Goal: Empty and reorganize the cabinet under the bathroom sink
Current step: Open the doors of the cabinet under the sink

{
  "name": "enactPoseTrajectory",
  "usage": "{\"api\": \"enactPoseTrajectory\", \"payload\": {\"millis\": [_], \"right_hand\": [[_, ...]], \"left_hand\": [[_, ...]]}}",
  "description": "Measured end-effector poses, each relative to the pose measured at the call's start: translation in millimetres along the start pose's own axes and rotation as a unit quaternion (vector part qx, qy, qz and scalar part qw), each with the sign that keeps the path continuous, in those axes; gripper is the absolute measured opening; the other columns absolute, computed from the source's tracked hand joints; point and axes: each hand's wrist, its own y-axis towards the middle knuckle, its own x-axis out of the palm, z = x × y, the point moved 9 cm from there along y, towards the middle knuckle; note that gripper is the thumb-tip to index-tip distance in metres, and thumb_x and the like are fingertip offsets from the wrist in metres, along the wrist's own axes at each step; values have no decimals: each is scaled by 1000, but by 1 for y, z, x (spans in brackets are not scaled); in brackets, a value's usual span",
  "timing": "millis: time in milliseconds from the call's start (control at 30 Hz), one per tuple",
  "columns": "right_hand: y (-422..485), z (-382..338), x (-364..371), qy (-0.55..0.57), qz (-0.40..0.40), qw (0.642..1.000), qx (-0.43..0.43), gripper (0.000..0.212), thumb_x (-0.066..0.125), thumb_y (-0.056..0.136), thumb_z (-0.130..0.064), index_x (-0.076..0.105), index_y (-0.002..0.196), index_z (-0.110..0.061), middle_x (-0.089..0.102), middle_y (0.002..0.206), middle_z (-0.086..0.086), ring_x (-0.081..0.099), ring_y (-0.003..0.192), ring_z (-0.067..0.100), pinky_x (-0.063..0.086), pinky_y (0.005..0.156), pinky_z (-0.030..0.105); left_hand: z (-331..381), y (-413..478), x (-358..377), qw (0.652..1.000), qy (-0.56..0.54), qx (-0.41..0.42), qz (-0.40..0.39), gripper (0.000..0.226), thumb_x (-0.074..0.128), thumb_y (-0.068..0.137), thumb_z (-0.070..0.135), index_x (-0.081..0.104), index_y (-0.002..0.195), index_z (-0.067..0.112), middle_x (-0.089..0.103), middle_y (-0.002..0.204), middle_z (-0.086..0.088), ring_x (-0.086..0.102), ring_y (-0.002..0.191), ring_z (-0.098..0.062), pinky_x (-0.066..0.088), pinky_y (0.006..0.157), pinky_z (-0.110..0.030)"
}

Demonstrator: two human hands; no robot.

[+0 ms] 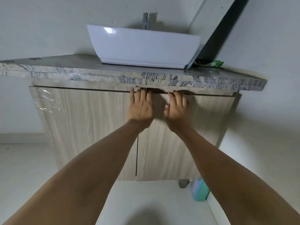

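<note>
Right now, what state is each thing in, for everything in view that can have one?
Left door: looks shut.
Right door: looks shut.
Left hand: fingers flat on left door, tips at its top edge.
Right hand: same on right door.
Tap: flow hidden by sink.
Bottle: standing on floor.
Wrapper: crumpled, lying on counter.

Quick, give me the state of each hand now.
Left hand: open, straight fingers at top edge of left cabinet door.
Right hand: open, fingers at top edge of right cabinet door.
</note>
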Motion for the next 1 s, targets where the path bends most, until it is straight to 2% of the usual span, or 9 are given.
{"api": "enactPoseTrajectory", "payload": {"millis": [100,167,300,433,567,667,800,933,1000], "right_hand": [[-13,-3,-17,53,11,999,1,52,42,88,-23,47,138,-9,44,143,12,40,130,33,36,106,50],[-25,-2,-30,80,-10,996,23,53,37,93,-30,43,142,-10,39,148,10,37,135,32,34,110,50],[-59,1,-29,86,-74,994,1,83,42,98,-58,10,157,-10,0,166,4,-3,153,23,18,121,45],[-88,-3,-40,137,-57,989,19,105,36,88,-76,-9,157,-10,-20,164,1,-22,150,17,1,123,39],[-112,-1,-68,201,-30,979,13,114,39,83,-81,-5,157,-6,-17,165,4,-15,152,17,13,123,51],[-124,9,-85,251,-48,966,28,123,49,74,-84,-6,158,-14,-17,165,-5,-10,152,10,20,122,44],[-143,25,-108,307,-17,951,39,128,56,74,-81,-2,156,-2,-3,166,8,-2,153,19,14,124,42],[-175,54,-139,361,1,929,80,99,63,81,-54,24,152,3,37,156,8,39,142,20,40,112,36],[-193,68,-166,326,39,941,83,63,54,82,-34,50,127,10,64,123,-10,62,109,2,49,87,18]], "left_hand": [[6,-12,-24,997,-53,7,51,35,39,98,26,51,125,6,54,119,-14,47,113,-33,27,115,-51],[7,-16,-41,991,-129,-23,33,36,37,101,30,57,121,7,54,116,-14,45,109,-32,43,98,-46],[15,-21,-68,978,-205,-39,-23,39,44,97,37,62,116,8,54,113,-14,47,110,-31,51,87,-43],[32,-27,-94,956,-286,-27,-55,33,54,87,37,69,89,7,65,89,-6,64,78,-25,57,69,-39],[79,-27,-113,924,-339,42,-173,43,50,77,39,69,70,2,70,71,-8,64,62,-25,55,57,-37],[105,-23,-119,905,-350,75,-228,40,54,85,24,44,50,8,45,47,-2,39,43,-20,34,45,-30],[144,-26,-121,856,-423,101,-279,37,59,85,23,53,52,9,52,45,-6,52,40,-22,52,46,-30],[185,-34,-121,821,-479,125,-286,36,55,88,25,66,71,-5,67,59,-13,71,51,-22,62,70,-37],[203,-38,-121,802,-507,132,-289,39,53,90,26,68,83,-10,70,68,-18,72,55,-22,60,80,-42]]}}
